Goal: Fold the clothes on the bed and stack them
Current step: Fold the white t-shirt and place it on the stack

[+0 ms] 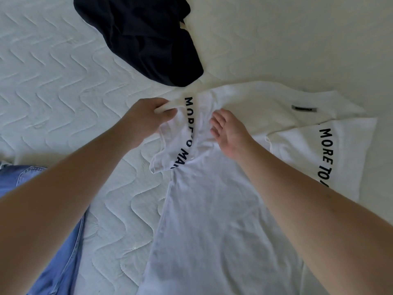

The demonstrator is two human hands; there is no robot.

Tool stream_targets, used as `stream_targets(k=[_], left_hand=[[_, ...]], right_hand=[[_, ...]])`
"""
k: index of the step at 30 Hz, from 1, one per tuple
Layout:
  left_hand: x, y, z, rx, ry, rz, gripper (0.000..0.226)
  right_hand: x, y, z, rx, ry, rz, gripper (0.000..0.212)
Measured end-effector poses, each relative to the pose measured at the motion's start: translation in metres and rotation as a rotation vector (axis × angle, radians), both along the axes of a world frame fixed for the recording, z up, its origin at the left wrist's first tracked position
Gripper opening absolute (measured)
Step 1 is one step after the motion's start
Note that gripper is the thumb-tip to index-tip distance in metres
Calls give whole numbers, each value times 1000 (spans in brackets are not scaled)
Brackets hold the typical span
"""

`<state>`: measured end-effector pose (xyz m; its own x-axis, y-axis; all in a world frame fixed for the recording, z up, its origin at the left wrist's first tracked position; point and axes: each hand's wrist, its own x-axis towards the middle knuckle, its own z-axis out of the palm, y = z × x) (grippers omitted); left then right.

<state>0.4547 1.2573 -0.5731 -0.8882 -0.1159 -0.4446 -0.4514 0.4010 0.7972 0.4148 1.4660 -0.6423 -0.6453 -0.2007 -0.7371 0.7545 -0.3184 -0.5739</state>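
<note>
- Centrally, a white T-shirt (pixel 212 209) lies spread on the bed (pixel 63 81), its body running from the lower middle of the view up to the shoulders near the centre.
- The left hand (pixel 146 116) pinches the bunched edge of the shirt's left sleeve (pixel 174 137) between thumb and curled fingers, lifting that fabric slightly off the mattress.
- That sleeve is crumpled and folded over on itself, so its black lettering is partly hidden in the folds.
- The right hand (pixel 229 133) is open, fingers relaxed and slightly spread, resting on the shirt just beside the gathered sleeve, near the collar area; it grips nothing.
- The shirt's right sleeve (pixel 331 154) lies flat toward the right, with black lettering along it.
- A small dark label (pixel 304 108) shows on the fabric near the upper right of the shirt.
- A dark navy garment (pixel 142 39) sits in a loose heap at the top, just beyond the shirt's shoulder.
- Blue denim (pixel 53 241) lies at the lower left edge, partly under the left forearm.
</note>
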Motion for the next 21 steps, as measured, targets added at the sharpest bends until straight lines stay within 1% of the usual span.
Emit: stream_targets(k=[2,4,5,7,9,11,12,13,14,15,16,17,18,20,21], left_hand=[[3,28,19,91,32,-78,10],[5,55,33,125,60,-145,13],[6,69,37,125,67,-176,14],[7,96,38,96,72,-228,16],[9,121,33,51,57,-280,18],[9,143,23,12,64,-327,21],[9,151,19,2,67,-348,18],[9,158,15,5,59,-373,13],[7,161,11,9,38,-398,15],[5,162,7,18,12,-417,25],[1,162,2,23,4,-422,30],[-4,159,-3,8,28,-414,28],[-10,156,-9,-35,74,-402,25],[-29,145,-21,-213,156,-396,29],[-42,140,-27,-319,185,-425,33]], right_hand=[[-1,-1,8,-50,-17,-44,51],[-4,3,13,-91,-36,-77,48],[-5,7,15,-112,-47,-86,54],[-5,22,20,-176,-78,-89,65],[-3,40,23,-232,-120,-70,72],[-2,58,20,-256,-79,-67,74],[-2,67,19,-241,-59,-71,72],[-2,75,17,-213,-59,-70,70],[-4,82,16,-177,-67,-63,66],[-5,88,14,-144,-71,-45,63],[-6,93,12,-110,-68,-13,61],[-5,98,8,-62,-53,43,57],[-3,101,5,30,-23,123,50],[3,106,-3,322,65,311,35],[7,107,-5,453,103,370,36]])
